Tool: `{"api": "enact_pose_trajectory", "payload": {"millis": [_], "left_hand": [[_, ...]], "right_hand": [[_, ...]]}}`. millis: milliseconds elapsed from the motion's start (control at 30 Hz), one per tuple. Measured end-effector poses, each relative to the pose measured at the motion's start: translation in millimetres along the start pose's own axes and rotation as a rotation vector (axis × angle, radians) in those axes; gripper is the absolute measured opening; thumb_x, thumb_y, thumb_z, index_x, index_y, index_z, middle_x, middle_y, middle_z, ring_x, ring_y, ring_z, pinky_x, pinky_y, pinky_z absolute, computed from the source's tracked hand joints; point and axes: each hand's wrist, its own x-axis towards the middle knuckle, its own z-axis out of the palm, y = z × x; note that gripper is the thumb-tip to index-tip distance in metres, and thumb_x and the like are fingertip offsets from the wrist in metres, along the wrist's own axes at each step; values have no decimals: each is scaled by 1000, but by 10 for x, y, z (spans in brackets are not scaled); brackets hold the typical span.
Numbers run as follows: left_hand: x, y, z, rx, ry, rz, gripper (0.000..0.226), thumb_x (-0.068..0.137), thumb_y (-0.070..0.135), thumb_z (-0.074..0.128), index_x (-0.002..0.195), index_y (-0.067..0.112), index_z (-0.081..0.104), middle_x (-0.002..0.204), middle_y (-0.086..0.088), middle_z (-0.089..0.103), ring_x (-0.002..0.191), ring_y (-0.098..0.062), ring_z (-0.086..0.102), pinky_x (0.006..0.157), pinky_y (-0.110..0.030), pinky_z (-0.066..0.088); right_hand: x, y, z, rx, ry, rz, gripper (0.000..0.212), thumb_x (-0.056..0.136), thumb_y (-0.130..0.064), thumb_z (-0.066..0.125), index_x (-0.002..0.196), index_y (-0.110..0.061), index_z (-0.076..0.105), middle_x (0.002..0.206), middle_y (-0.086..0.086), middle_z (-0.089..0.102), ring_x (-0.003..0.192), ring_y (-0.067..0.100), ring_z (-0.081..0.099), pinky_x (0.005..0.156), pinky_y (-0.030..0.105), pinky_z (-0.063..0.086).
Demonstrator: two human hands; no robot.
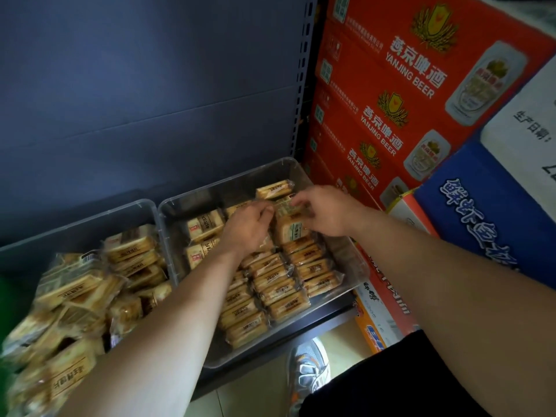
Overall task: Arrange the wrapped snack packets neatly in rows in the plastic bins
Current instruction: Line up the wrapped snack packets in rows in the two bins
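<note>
1. Both hands grip one packet at centre frame. The left hand pinches its left end with curled fingers, and the right hand curls its fingertips over the right end. Blur hides the exact contact.
2. The packet is over the far half of the right bin, just beyond the rows that fill the bin's near half. One lone packet lies further back, near the top wall.
3. The step in hand looks like seating this packet at the head of a row. Turn it on edge, label facing the same way as its neighbours, before lowering it.
4. Bring it down level, both ends together, so it lands flush against the last packet and not on top of it.
5. Push it back gently along the row to close any gap. The wrap looks slick and crinkly, so a firm shove could topple the row.
6. Let go one end at a time, and steady the packet with the other hand.
7. The left forearm crosses low over the left rows, so lift it clear when drawing back.
8. The packets at the bin's left lie label-up and will probably need turning to match.
9. The heap in the left bin, at lower left, is unsorted, so much of the task remains.
</note>
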Motion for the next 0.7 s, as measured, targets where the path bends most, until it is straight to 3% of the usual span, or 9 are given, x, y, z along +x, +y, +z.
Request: {"api": "enact_pose_trajectory", "payload": {"millis": [133, 267, 467, 600, 700], "left_hand": [[65, -113, -99, -14, -127, -52, 32, 105, 33, 51, 136, 35, 58, 130, 4, 65, 104, -18, 66, 93, -40, 54], [145, -141, -91, -37, -112, -53, 45, 92, 39, 71, 134, 33, 59, 133, 5, 63, 116, -15, 60, 98, -36, 50], [271, -160, -61, -87, -100, -73, 47, 86, 33, 79, 131, 30, 63, 127, 3, 64, 99, -10, 64, 86, -28, 55], [307, -148, -87, 28, -182, -4, 61, 78, 35, 85, 133, 30, 58, 132, 11, 54, 115, -12, 55, 99, -36, 50], [298, -165, -73, -10, -174, -19, 57, 80, 30, 84, 131, 30, 60, 129, 9, 57, 111, -11, 59, 97, -36, 53]], "right_hand": [[139, 31, 145, -451, -46, -107, 47, 89, -38, 71, 133, -31, 57, 129, -2, 60, 120, 22, 52, 98, 42, 43], [213, 81, 143, -614, -15, -146, 52, 90, -47, 67, 137, -29, 54, 133, 1, 53, 127, 22, 43, 103, 42, 33], [230, 122, 165, -616, 13, -159, 37, 87, -47, 71, 120, -33, 62, 124, -7, 56, 119, 17, 43, 101, 42, 29], [238, 164, 146, -659, 28, -184, 31, 86, -45, 72, 113, -34, 62, 114, -9, 62, 113, 16, 46, 99, 40, 29], [244, 154, 163, -707, 13, -193, 32, 88, -44, 71, 117, -35, 62, 119, -8, 62, 116, 17, 46, 100, 41, 30]]}}
